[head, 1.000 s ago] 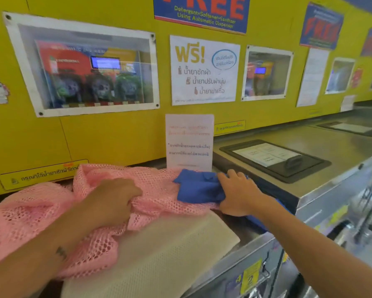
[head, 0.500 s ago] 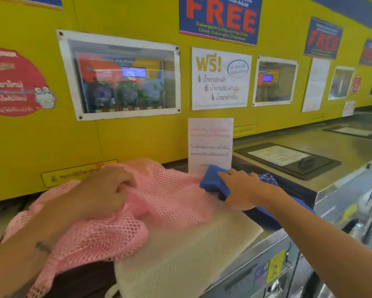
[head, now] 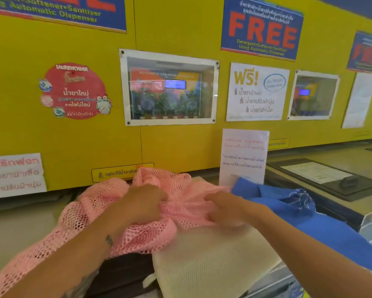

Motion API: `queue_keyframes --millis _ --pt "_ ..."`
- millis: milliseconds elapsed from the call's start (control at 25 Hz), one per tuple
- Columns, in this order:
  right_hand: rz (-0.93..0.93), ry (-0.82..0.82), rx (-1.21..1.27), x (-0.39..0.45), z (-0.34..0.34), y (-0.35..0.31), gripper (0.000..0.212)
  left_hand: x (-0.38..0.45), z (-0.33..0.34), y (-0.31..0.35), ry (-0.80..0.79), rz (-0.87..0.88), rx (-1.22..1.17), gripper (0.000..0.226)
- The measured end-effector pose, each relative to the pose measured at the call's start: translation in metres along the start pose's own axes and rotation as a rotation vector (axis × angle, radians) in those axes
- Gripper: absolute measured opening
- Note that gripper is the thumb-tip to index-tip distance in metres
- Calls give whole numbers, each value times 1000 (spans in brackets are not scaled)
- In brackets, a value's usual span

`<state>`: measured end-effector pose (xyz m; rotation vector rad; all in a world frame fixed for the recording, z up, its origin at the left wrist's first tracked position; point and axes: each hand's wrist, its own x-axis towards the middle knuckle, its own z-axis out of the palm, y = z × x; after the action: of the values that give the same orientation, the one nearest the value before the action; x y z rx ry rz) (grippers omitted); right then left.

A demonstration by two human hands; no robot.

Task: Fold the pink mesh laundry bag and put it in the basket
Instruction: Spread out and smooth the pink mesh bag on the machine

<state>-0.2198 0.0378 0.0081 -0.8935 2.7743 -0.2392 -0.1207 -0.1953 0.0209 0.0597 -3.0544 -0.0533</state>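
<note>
Pink mesh laundry bag [head: 99, 214] lies bunched on the washer top [head: 13, 231], overlapping a cream mesh bag [head: 211, 261] (blue cloth [head: 322, 229] beside). Left hand [head: 144, 203] and right hand [head: 226, 209] both clutch its netting.

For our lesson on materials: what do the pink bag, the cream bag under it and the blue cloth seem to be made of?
Pink mesh laundry bag: coarse open net, probably synthetic, since it has large holes and crumples softly under both hands.
Cream bag: much finer mesh, matte, likely also synthetic, with tiny even holes.
Blue cloth: smooth, dense woven or non-woven fabric with no holes visible; the exact fibre is unclear.
</note>
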Motion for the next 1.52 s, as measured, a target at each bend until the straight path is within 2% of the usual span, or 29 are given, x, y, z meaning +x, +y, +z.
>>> queue_keyframes --millis 80,200,320,360,440,520,600,640,680,760,800,840,920,960,1000,1080,1120,1160,1200,1280,1360,1520 --pt "-62 65 3 -4 -11 -6 68 -10 -11 -15 120 -10 76 28" --pt "-219 195 48 -8 -17 -29 69 -24 -19 -39 301 -62 47 31" --pt "-371 80 112 -5 -7 -59 78 -43 -22 -46 394 -34 -198 26" --pt "-392 34 73 0 0 -67 75 -51 -24 -46 393 -23 -259 22" --pt "-415 4 -31 14 12 -74 50 -69 -30 -45 353 -9 -342 18" --pt "-337 49 -170 27 9 -74 25 -89 -33 -47 219 -20 -332 33" --pt "-149 64 -317 36 -2 -68 25 -108 -26 -52 40 -72 -286 51" --pt "-79 66 -370 38 -8 -67 30 -116 -19 -56 3 -90 -263 52" --pt "-44 94 -390 37 -15 -67 35 -121 -14 -60 24 -98 -255 41" --pt "-84 235 -300 31 -28 -79 54 -129 -11 -69 196 -126 -265 20" --pt "-173 290 -193 25 -30 -90 67 -132 -13 -74 315 -129 -259 23" --pt "-323 290 -77 19 -32 -103 79 -135 -17 -79 430 -126 -258 29" --pt "-636 101 42 -1 -27 -136 87 -139 -28 -90 629 -124 -276 34" --pt "-740 3 19 -8 -19 -152 84 -140 -34 -96 721 -128 -281 29" --pt "-811 -26 -28 -10 -9 -166 73 -142 -42 -101 808 -141 -277 24" --pt "-878 166 -40 -7 -5 -188 33 -149 -57 -110 959 -187 -237 19" --pt "-872 258 43 -3 -10 -197 15 -153 -64 -115 1023 -211 -209 18" --pt "-849 285 195 1 -18 -205 11 -159 -70 -121 1079 -240 -187 19" --pt "-821 244 380 6 -26 -212 13 -164 -74 -126 1124 -268 -174 20" --pt "-778 5 603 14 -35 -221 18 -176 -76 -135 1163 -307 -181 20" --pt "-772 -219 567 18 -30 -231 39 -190 -71 -139 1108 -310 -265 23" --pt "-799 -254 523 19 -9 -264 71 -217 -59 -131 886 -302 -472 30"
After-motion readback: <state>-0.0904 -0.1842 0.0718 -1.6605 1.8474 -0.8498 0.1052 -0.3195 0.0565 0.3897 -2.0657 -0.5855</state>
